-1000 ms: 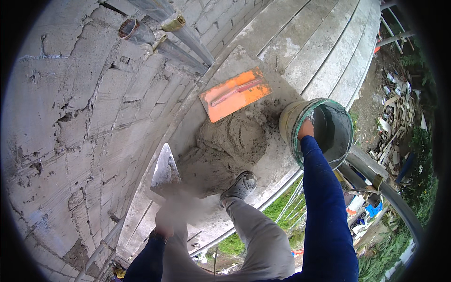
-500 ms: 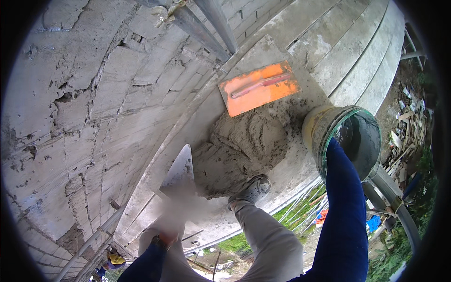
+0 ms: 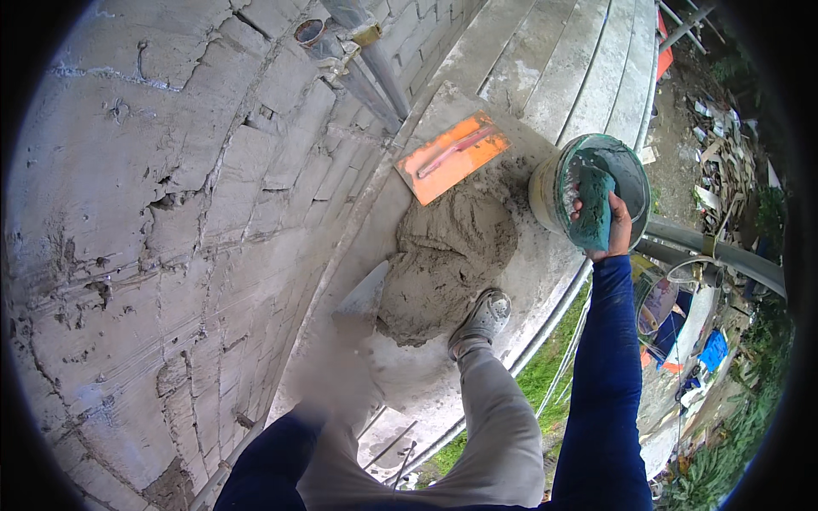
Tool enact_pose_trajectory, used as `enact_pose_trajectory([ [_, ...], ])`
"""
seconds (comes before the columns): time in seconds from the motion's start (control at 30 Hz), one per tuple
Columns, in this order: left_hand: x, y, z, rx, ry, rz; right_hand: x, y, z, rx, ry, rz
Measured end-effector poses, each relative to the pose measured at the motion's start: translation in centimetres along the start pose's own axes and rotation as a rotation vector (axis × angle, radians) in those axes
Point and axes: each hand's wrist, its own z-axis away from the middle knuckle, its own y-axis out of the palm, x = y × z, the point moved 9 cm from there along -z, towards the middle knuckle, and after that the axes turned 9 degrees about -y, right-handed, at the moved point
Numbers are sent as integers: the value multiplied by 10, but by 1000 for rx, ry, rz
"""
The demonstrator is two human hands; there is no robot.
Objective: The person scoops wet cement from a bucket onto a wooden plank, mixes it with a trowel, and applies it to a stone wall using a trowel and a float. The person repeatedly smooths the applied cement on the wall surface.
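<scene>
1. right hand (image 3: 620, 228) grips a green sponge (image 3: 592, 211) over the bucket (image 3: 547, 198): seemingly a wetting step.
2. left hand (image 3: 331, 375) is blurred near the trowel (image 3: 365, 294); i cannot tell its grip.
3. next move likely calls for a steady hold.

- Left hand (image 3: 331, 375): blurred, grip unclear
- Trowel (image 3: 365, 292): handle lost in that blur
- Bucket (image 3: 547, 198): inside partly hidden by green block (image 3: 594, 203)
- Sleeves (image 3: 603, 383): cut off below

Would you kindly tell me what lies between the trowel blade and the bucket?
A heap of grey mortar lies between the trowel blade and the bucket, as the head view shows.
</scene>
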Motion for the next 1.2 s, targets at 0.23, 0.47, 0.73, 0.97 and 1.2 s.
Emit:
enact_pose_trajectory([
  [0.23,31,61,-46,-113,362,-224,-117,98,209,-21,54,-164],
  [0.47,-21,106,-83,142,352,-449,-242,82,330,-235,216,-152],
  [0.73,-69,155,-116,75,521,-460,-272,41,304,-243,245,96],
  [0.97,-2,80,-50,87,495,-799,-291,58,267,-192,217,176],
  [1.2,-7,-56,30,43,702,-778,-297,161,247,169,261,243],
])
